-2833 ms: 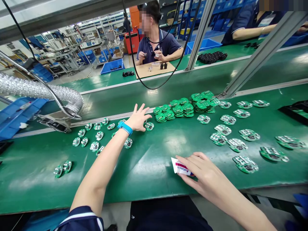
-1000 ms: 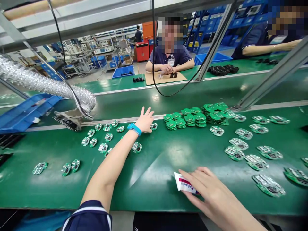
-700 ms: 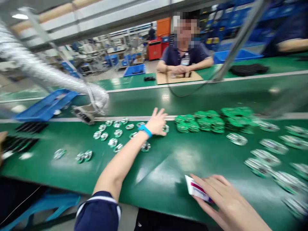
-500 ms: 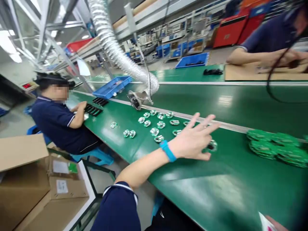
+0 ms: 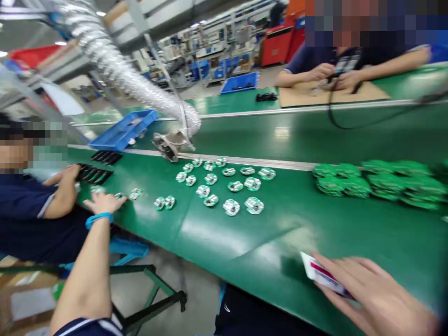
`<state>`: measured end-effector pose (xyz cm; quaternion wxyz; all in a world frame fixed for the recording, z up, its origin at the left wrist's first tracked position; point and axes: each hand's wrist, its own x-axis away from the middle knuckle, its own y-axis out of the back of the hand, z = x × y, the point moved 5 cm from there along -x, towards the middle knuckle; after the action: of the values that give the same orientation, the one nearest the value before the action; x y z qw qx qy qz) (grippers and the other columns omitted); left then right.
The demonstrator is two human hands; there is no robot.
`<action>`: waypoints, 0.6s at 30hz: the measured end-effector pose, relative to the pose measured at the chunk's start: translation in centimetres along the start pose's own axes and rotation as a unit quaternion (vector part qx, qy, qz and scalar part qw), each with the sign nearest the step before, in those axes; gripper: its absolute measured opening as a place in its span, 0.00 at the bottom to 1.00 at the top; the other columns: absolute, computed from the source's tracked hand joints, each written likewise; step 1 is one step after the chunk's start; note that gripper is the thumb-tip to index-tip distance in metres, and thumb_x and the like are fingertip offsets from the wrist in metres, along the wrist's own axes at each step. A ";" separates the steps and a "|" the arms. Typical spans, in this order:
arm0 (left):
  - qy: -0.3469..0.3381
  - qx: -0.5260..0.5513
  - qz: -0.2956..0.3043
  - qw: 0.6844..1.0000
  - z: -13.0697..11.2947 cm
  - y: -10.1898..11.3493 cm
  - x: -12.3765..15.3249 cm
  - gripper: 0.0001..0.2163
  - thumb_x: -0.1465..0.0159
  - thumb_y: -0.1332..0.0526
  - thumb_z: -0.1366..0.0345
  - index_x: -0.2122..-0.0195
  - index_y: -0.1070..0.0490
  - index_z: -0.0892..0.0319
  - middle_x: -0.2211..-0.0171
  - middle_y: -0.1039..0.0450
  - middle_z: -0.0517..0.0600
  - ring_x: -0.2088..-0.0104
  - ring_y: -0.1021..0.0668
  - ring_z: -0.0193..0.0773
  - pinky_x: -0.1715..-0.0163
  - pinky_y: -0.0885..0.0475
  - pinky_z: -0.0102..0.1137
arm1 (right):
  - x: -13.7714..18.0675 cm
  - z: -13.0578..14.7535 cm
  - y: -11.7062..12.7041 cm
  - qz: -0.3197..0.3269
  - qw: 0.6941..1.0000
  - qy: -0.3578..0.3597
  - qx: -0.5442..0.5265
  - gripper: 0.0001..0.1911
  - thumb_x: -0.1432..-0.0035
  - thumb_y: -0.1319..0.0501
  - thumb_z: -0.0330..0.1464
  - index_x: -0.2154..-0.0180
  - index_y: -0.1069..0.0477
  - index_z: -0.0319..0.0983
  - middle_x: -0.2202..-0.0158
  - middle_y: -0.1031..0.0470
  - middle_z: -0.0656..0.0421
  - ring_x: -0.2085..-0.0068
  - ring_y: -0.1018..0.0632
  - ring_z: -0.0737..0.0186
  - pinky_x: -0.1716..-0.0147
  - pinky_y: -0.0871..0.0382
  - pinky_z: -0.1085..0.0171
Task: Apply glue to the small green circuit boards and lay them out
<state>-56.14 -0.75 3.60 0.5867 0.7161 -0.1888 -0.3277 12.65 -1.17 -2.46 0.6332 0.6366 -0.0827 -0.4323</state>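
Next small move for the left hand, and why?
I'd probably lift the left hand gently clear: it looks spread, not closed on anything visible, with circuit boards beside it and a co-worker's hand close by. Contact with any board is too blurred to tell.

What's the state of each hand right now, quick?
Left hand: open, fingers spread by green circuit boards; whether it touches one can't be told.
Right hand: closed on a white tube.

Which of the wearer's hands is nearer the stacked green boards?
Right: the right hand is on the near side of the stacked green boards; the left hand is far left.
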 end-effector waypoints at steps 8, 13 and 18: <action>-0.444 0.167 -0.125 0.872 -23.0 0.9 10.1 0.17 0.36 0.39 0.46 0.57 0.20 0.51 0.40 0.24 0.53 0.30 0.33 0.60 0.29 0.43 0.62 | -3.0 1.6 -0.4 0.061 0.997 -0.029 0.043 0.15 0.29 0.47 0.25 0.48 0.26 0.34 0.63 0.19 0.54 0.64 0.20 0.56 0.58 0.29 0.57; -0.630 0.120 -0.031 0.767 -36.6 0.5 25.2 0.28 0.38 0.35 0.40 0.54 0.19 0.64 0.30 0.37 0.66 0.24 0.46 0.65 0.24 0.62 0.62 | -4.2 2.8 -0.2 0.060 0.997 -0.017 0.037 0.15 0.31 0.45 0.24 0.45 0.28 0.32 0.62 0.19 0.53 0.63 0.20 0.55 0.57 0.29 0.55; -0.575 0.103 0.000 0.812 -39.0 -2.6 26.1 0.29 0.40 0.33 0.41 0.60 0.17 0.69 0.33 0.36 0.74 0.25 0.45 0.71 0.25 0.62 0.65 | -3.3 2.0 0.8 0.052 0.997 -0.038 0.032 0.15 0.29 0.47 0.25 0.45 0.28 0.35 0.63 0.20 0.54 0.64 0.20 0.56 0.58 0.28 0.58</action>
<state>-10.90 10.74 -1.59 0.2938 0.4534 -0.5241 -0.6584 9.72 -0.64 0.04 0.6307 0.6346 -0.1537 -0.4193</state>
